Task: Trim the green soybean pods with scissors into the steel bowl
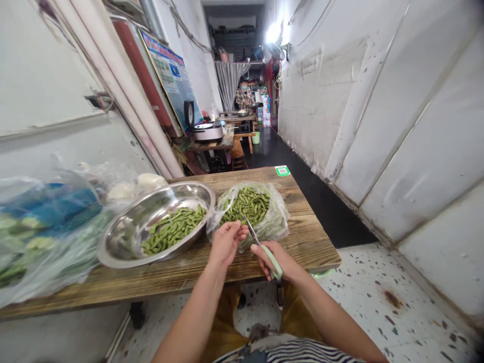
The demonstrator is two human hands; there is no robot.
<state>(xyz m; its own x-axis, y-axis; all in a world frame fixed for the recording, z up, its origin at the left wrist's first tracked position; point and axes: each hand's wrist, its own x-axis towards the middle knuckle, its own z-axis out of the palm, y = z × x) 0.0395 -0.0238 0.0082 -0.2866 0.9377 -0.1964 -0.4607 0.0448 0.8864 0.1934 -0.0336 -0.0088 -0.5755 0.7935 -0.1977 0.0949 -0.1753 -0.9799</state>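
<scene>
We look down on work that appears partly done at a wooden tabletop (306, 247): green pods (174, 229) cover part of a steel bowl (151, 205) on the left, while a heap of more pods (249, 201) fills a plastic bag (279, 222) just beside it, most likely the share left to handle. The right hand (284, 258) grips green-handled scissors (269, 254) at the bag's near side; the left hand (227, 241) bunches its fingertips by the blades, though we cannot tell whether they pinch a pod.
</scene>
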